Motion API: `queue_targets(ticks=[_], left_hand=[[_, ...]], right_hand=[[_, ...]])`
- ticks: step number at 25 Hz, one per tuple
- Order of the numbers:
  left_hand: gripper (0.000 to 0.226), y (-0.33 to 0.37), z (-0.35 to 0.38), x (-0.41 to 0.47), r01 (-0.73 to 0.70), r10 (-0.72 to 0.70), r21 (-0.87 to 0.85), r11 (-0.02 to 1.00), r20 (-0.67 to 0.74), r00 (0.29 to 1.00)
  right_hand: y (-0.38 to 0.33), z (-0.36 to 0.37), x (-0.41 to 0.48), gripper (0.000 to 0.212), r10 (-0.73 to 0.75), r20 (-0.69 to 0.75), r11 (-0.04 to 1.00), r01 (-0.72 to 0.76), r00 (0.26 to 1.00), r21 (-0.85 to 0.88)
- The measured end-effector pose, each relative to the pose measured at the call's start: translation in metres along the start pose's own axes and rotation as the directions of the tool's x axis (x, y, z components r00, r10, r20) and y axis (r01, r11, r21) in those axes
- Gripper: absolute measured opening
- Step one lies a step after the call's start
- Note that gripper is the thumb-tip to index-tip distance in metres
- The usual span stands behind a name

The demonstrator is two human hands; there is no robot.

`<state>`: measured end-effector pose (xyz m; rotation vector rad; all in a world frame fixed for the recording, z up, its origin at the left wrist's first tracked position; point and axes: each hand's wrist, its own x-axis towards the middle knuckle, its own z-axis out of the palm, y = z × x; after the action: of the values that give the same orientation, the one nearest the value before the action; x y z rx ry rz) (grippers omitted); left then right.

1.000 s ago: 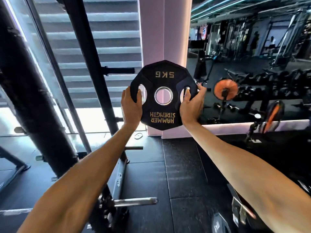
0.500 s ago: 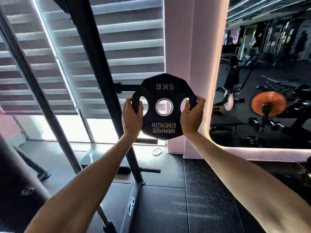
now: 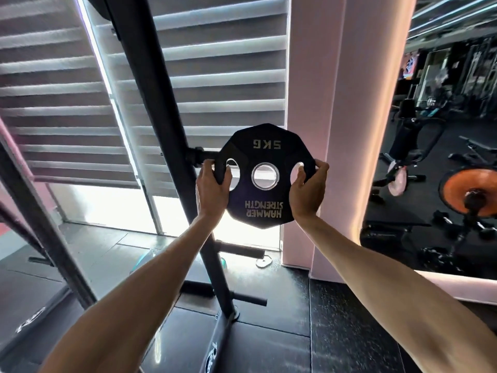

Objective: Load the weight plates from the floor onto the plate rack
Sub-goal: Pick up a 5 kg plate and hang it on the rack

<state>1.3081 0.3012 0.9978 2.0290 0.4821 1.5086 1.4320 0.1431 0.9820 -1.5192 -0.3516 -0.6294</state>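
grey slatted blinds (image 3: 53, 103) fill the left, with a bright window strip under them. black rack upright (image 3: 150, 125) slants across in front, and a short upper peg (image 3: 200, 157) sticks out to its right. lower peg (image 3: 242, 250) and bottom peg (image 3: 247, 300) sit further down the same post. left hand (image 3: 212, 189) is clenched round the plate's left rim, fingers curled at the left grip slot, just beside the upper peg's tip. 5kg hammer strength plate (image 3: 266, 195) is up in the air at upper-peg height, upright, face to camera, lettering upside down, not on any peg yet. its left edge overlaps the peg end in view, can't tell if touching. right hand (image 3: 306, 195) grasps the right rim, fingers hooked through the right slot. pink pillar (image 3: 336, 117) stands behind, orange plate (image 3: 457, 184) far right.

risks, judged: centre hole (image 3: 265, 175) faces the camera while the peg runs sideways, so the plate needs turning before it slides on — if not squared, the hole's edge catches the peg tip and jams. left fingers are on the peg side and could get pinched between plate and upright. loosening either hold to re-grip could drop it to the floor mat (image 3: 349, 319).
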Motion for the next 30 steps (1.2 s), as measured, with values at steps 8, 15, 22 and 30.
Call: queue_targets(ticks=[8, 15, 22, 30], left_hand=[[0.027, -0.012, 0.072, 0.022, 0.112, -0.09, 0.176, 0.978, -0.13, 0.987], [0.027, -0.01, 0.103, 0.024, 0.262, -0.184, 0.328, 0.908, -0.249, 0.951], [0.027, -0.012, 0.113, 0.034, 0.28, -0.131, 0.398, 0.874, -0.362, 0.923], [0.025, -0.013, 0.122, 0.037, 0.247, -0.007, 0.531, 0.81, -0.413, 0.911]], right_hand=[[0.071, 0.059, 0.082, 0.026, -0.029, 0.188, 0.992, 0.005, 0.982, 0.123], [0.111, 0.104, 0.115, 0.021, -0.08, 0.338, 0.96, -0.019, 0.938, 0.28], [0.119, 0.14, 0.129, 0.022, -0.125, 0.42, 0.912, -0.063, 0.899, 0.405], [0.134, 0.168, 0.126, 0.024, -0.16, 0.479, 0.91, -0.059, 0.863, 0.41]])
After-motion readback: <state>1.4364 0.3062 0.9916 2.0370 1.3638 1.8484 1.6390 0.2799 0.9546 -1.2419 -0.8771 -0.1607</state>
